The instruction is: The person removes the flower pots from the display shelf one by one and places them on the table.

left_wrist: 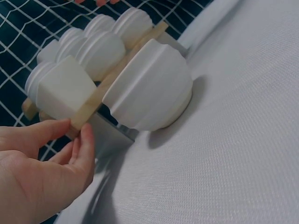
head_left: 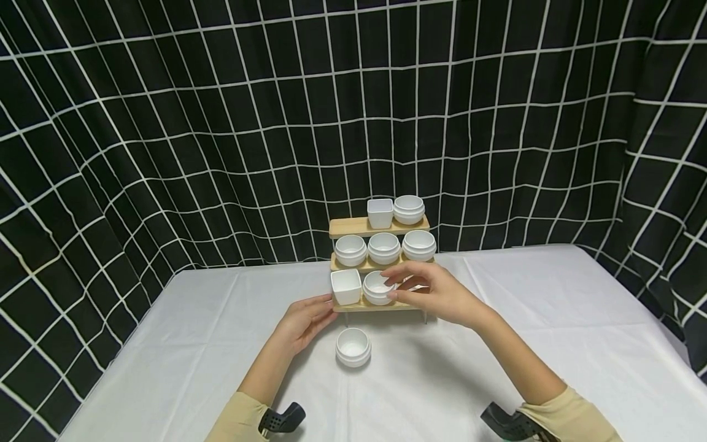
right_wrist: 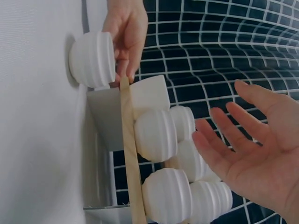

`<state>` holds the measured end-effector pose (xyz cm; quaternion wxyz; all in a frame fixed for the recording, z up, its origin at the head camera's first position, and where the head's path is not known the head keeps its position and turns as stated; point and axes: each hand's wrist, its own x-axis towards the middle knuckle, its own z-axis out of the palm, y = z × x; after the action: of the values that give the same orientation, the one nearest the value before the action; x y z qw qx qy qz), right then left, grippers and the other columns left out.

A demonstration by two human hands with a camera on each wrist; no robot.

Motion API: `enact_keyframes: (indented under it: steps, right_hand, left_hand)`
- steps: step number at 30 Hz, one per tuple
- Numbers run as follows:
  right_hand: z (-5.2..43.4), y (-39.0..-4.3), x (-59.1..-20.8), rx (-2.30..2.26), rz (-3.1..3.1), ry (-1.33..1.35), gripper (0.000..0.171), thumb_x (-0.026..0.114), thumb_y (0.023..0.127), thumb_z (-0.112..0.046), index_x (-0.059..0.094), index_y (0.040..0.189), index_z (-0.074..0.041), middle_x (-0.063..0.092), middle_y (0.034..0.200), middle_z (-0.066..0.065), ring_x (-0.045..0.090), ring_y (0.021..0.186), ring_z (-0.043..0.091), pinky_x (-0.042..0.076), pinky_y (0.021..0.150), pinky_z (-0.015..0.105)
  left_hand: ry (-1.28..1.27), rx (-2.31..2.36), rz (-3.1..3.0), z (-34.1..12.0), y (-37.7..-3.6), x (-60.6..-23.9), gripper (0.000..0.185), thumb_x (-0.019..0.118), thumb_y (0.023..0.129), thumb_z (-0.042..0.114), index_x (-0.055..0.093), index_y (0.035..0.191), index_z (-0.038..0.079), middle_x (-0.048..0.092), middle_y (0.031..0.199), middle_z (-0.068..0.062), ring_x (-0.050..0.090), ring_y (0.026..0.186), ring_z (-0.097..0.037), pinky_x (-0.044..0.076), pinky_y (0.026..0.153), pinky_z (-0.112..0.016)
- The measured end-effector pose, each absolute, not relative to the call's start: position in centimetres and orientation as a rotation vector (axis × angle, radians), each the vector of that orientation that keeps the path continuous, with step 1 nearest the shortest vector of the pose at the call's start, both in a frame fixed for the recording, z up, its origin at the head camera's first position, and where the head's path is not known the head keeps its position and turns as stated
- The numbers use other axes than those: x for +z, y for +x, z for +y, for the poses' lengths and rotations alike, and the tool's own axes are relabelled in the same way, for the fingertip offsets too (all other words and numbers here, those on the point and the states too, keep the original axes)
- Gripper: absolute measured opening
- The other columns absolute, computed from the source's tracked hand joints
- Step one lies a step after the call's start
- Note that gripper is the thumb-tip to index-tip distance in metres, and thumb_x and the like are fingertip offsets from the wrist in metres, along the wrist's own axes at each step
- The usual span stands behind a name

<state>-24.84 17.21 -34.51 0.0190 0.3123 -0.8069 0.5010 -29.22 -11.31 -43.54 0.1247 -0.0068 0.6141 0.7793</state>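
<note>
A three-step display stand with wooden shelves (head_left: 348,228) holds white square cups and round bowls. At the left end of its lowest shelf (left_wrist: 88,108), my left hand (head_left: 307,320) pinches the wood between thumb and fingers. Beside that hand on the lowest shelf is a square cup (head_left: 346,287), then a round bowl (head_left: 378,291). The right wrist view shows another round bowl (right_wrist: 167,196) further along, which my hand hides in the head view. My right hand (head_left: 442,293) hovers by these bowls, its fingers spread and holding nothing.
One round bowl (head_left: 353,348) stands on the white tablecloth (head_left: 397,393) in front of the stand. The middle shelf carries three round bowls; the top one has a square cup (head_left: 380,213) and a round bowl (head_left: 409,209). A black gridded curtain (head_left: 265,135) hangs behind.
</note>
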Motion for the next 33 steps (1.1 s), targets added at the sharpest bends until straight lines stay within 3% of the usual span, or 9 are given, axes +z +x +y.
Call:
enact_keyframes:
  steps: [6,13,24,33]
  right_hand:
    - [17.6,-24.9,-34.1,1.580,-2.481,0.917,0.034,0.072,0.099,-0.005,0.067,0.130,0.006,0.071,0.121,0.025,0.072,0.105,0.025,0.067,0.085,0.028]
    - [17.8,-25.2,-33.8,1.570,-2.451,0.854,0.035,0.071,0.099,-0.002,0.065,0.132,0.007,0.069,0.128,0.026,0.070,0.105,0.018,0.064,0.093,0.025]
    - [18.5,-25.4,-33.4,1.569,-2.399,0.740,0.037,0.071,0.100,-0.002,0.063,0.135,0.007,0.068,0.131,0.026,0.069,0.106,0.010,0.062,0.093,0.021]
    - [18.6,-26.2,-33.5,1.543,-2.350,0.733,0.036,0.070,0.100,-0.001,0.063,0.135,0.005,0.069,0.125,0.027,0.070,0.100,0.007,0.061,0.087,0.018]
  left_hand:
    - [-0.022,2.277,1.784,-11.4,-29.3,-43.7,0.041,0.053,0.104,-0.009,0.048,0.143,-0.022,0.054,0.143,-0.040,0.071,0.112,-0.022,0.061,0.105,-0.029]
    - [-0.007,2.301,1.767,-11.4,-29.1,-43.7,0.042,0.052,0.104,-0.010,0.045,0.143,-0.024,0.053,0.143,-0.041,0.070,0.106,-0.019,0.060,0.106,-0.031]
    - [-0.035,2.279,1.781,-11.3,-29.6,-43.7,0.041,0.053,0.104,-0.008,0.048,0.143,-0.021,0.054,0.144,-0.039,0.069,0.118,-0.026,0.060,0.106,-0.030]
    - [-0.035,2.280,1.785,-11.5,-29.6,-43.8,0.041,0.054,0.104,-0.008,0.049,0.142,-0.021,0.055,0.143,-0.039,0.071,0.114,-0.023,0.060,0.106,-0.031]
